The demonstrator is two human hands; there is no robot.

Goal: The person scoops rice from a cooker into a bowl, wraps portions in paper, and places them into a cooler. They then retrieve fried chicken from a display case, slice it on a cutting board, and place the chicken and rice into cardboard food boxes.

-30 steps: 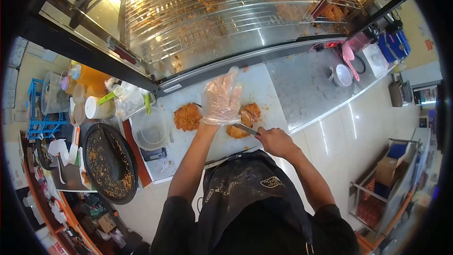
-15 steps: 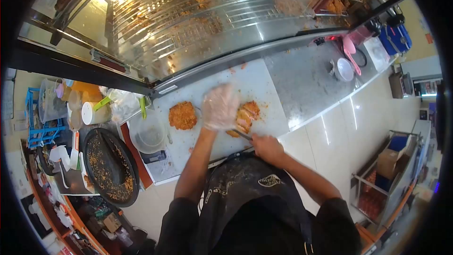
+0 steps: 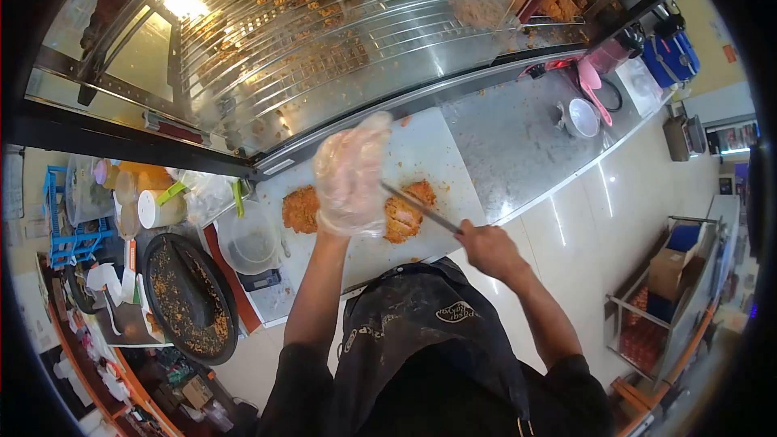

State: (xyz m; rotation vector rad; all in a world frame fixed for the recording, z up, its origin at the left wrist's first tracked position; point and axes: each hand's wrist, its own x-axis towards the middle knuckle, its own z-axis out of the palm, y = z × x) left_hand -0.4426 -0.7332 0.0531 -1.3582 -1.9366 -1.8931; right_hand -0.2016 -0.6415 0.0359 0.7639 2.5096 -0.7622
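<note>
My right hand (image 3: pixel 490 252) is wrapped around the handle of a knife (image 3: pixel 433 215). The blade slants up and left across a piece of breaded fried chicken (image 3: pixel 400 225), whose pale inside shows along cuts. Beside it my left hand (image 3: pixel 350 178), in a clear plastic glove, is raised over the white cutting board (image 3: pixel 453 174) with fingers stretched out and nothing visible in them. A second breaded piece (image 3: pixel 299 210) lies to the left, partly covered by the gloved hand. Crumbs are scattered round the cut chicken.
A wire-racked display case (image 3: pixel 324 57) with fried pieces stands behind the board. Left are a clear tub (image 3: pixel 247 241) and a black crumb-strewn pan (image 3: pixel 190 299). On the steel counter (image 3: pixel 510 129) to the right sit a white bowl (image 3: pixel 581 118) and a pink ladle-like utensil (image 3: pixel 596 97).
My left hand has risen and shifted left, off the cut chicken, now partly hiding the other piece. The knife has lifted and moved, its blade now fully seen; my right hand went slightly right.
</note>
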